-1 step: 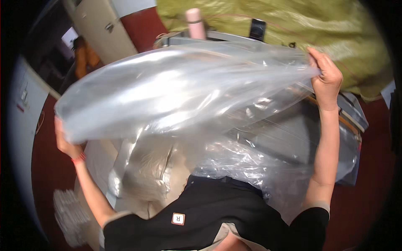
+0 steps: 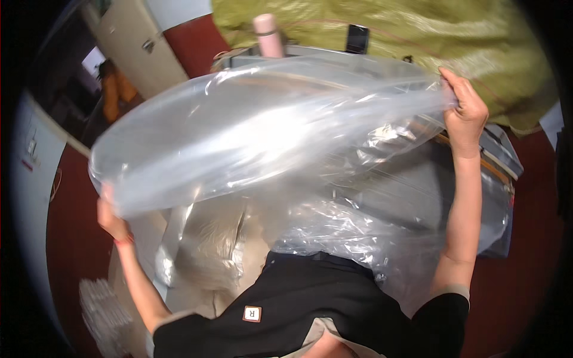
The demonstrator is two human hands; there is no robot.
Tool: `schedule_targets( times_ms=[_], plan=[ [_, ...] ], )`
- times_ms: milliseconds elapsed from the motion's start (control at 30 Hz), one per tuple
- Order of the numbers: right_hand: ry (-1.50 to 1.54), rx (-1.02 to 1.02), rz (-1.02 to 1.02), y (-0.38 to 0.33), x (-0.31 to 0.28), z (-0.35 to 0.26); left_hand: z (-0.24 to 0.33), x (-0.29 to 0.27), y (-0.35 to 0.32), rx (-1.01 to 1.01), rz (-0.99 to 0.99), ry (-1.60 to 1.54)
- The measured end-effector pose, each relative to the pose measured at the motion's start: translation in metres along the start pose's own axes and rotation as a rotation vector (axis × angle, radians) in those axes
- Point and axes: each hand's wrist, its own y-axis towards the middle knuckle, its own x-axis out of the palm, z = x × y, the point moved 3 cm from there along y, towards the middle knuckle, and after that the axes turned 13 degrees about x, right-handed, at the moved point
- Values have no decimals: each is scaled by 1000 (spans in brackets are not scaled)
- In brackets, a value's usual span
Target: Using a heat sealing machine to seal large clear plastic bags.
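A large clear plastic bag (image 2: 250, 131) is stretched across the view, bulging and shiny with light. At its left end my left hand (image 2: 112, 218), with a red band at the wrist, is closed on the film; the fingertips are partly hidden and blurred. My right hand (image 2: 467, 110) pinches a gathered edge at the upper right. Below the bag, more crumpled clear film (image 2: 328, 230) lies over a grey surface (image 2: 388, 191) and up against my waist. A stack of flat plastic-wrapped material (image 2: 209, 238) lies to the lower left of the held bag.
A pink bottle (image 2: 268, 37) and a black phone (image 2: 357, 39) are at the far edge, before a large yellow-green woven sheet (image 2: 406, 24). A bundle of clear plastic (image 2: 104, 316) rests at lower left. A door (image 2: 137, 42) and a person in orange (image 2: 116, 89) are at upper left.
My left hand has moved a little right and down, bringing the bag's left end with it. My right hand stays in nearly the same place, still gripping.
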Motion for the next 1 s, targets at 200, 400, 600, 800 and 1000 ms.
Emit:
schedule_targets(
  times_ms=[200, 400, 600, 800, 1000],
  plan=[
    [1, 222, -329, -85, -34, 22, 73, 103, -204, 44, -1939, -511],
    [-4, 69, -474, -131, -92, 5, 170, 125, 44, 255, -845, -479],
    [-80, 1, -593, -174, -128, -19, 383, 137, 208, 630, -453, -1160],
    [-109, 63, -608, -208, -147, -19, 559, 246, 206, 662, -649, -1370],
    [-18, 337, -751, -229, -169, 2, 631, 265, 193, 864, -481, -1389]
  ],
)
